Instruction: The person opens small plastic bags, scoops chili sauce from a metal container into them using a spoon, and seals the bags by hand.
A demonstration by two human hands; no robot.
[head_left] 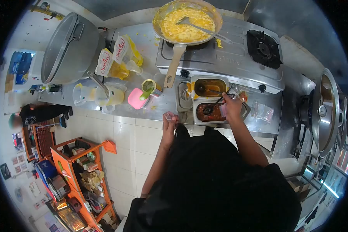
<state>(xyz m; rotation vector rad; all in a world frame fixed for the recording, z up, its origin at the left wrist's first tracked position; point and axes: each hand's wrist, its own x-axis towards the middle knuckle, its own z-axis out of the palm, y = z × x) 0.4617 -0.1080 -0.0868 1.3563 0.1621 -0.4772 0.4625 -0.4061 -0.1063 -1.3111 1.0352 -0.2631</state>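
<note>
My right hand (pixel 232 108) is closed around the dark handle of a ladle (pixel 208 110), whose bowl rests in a metal tray of red sauce (pixel 216 113). Behind that tray sits another metal tray with brown sauce (pixel 209 87) and a spoon in it. Near the counter's front edge, my left hand (pixel 169 120) has its fingers pressed around something clear and small that I cannot make out. On the stove, a pan (pixel 156 24) holds a yellow egg-like mixture with a spatula (pixel 205 29) across it.
A pink lid (pixel 137 99), an open can (pixel 157 91), plastic jugs (pixel 83 94), oil pouches (pixel 121 50) and a large pot (pixel 67 54) stand left. A plastic bag (pixel 263 112) lies right. An orange shelf (pixel 65 162) and another person (pixel 46 115) are at the far left.
</note>
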